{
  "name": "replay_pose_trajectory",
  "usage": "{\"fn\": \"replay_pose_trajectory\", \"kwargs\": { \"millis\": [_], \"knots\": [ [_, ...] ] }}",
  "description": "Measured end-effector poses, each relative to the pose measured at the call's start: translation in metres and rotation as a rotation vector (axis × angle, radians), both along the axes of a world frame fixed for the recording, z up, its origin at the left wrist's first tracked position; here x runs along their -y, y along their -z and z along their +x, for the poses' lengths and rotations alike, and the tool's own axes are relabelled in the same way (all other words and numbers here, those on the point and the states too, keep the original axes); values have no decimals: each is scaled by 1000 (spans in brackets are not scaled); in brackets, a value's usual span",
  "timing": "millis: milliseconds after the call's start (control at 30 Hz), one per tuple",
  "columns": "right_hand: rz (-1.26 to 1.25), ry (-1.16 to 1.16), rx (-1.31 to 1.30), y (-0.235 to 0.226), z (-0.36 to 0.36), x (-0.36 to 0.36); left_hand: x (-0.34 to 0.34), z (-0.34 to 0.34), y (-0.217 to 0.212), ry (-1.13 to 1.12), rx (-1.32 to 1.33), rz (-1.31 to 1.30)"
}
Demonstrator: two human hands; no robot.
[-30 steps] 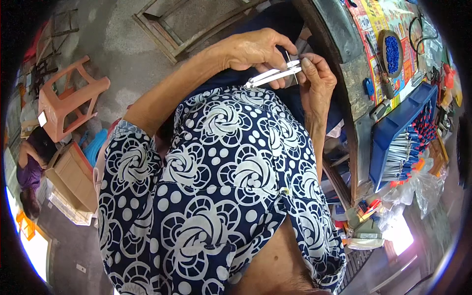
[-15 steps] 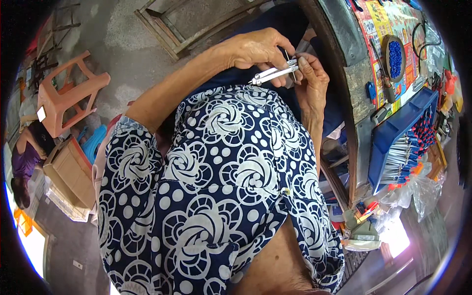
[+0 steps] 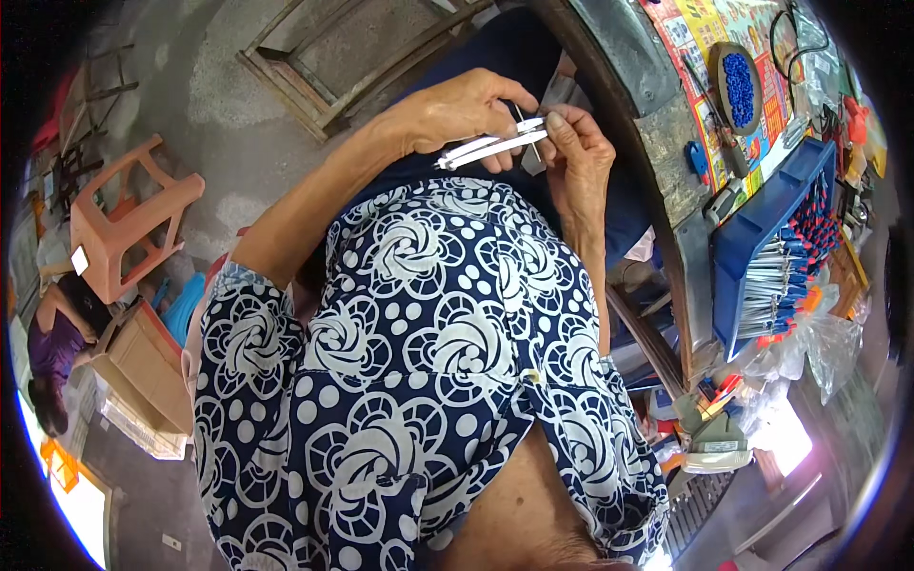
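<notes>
Left grip (image 3: 466, 111) and right grip (image 3: 582, 154) are both closed on 1 white 2-legged tool (image 3: 495, 149), held just beyond the patterned shirt (image 3: 447, 285), left of the tabletop (image 3: 674, 143). Right thumb and fingers pinch its right end. On the tabletop, 1 dish (image 3: 717, 86) with small blue pieces (image 3: 738, 90) sits on colourful paper (image 3: 695, 24), near 1 blue tray (image 3: 755, 224) of metal rods (image 3: 769, 285).
</notes>
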State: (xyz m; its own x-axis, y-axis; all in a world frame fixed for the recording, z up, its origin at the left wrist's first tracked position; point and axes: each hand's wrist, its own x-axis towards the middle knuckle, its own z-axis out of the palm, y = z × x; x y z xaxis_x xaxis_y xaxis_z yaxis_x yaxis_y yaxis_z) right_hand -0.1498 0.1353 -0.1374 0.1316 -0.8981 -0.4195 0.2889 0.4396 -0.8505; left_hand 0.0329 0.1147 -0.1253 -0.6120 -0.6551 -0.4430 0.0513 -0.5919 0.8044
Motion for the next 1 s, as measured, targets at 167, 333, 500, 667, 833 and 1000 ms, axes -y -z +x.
{"fn": "replay_pose_trajectory", "kwargs": {
  "millis": [167, 333, 500, 667, 833, 1000],
  "knots": [
    [12, 39, -69, -4, -1, -1, -6, -10, -2, 123, 255, -347],
    [78, 71, -99, -8, 1, -1, -23, -24, 6, -103, 532, -798],
    [37, 76, -21, -11, 1, -1, -18, -16, 10, -237, 396, -575],
    [-149, -116, -331, -13, 3, -3, -8, -9, 9, -453, -50, 28],
    [-170, -145, -341, -18, 8, -1, -8, -11, 17, -470, -115, 136],
    [-178, -62, -326, -6, 12, -3, -14, -18, 25, -522, -96, 136]
  ]
}}
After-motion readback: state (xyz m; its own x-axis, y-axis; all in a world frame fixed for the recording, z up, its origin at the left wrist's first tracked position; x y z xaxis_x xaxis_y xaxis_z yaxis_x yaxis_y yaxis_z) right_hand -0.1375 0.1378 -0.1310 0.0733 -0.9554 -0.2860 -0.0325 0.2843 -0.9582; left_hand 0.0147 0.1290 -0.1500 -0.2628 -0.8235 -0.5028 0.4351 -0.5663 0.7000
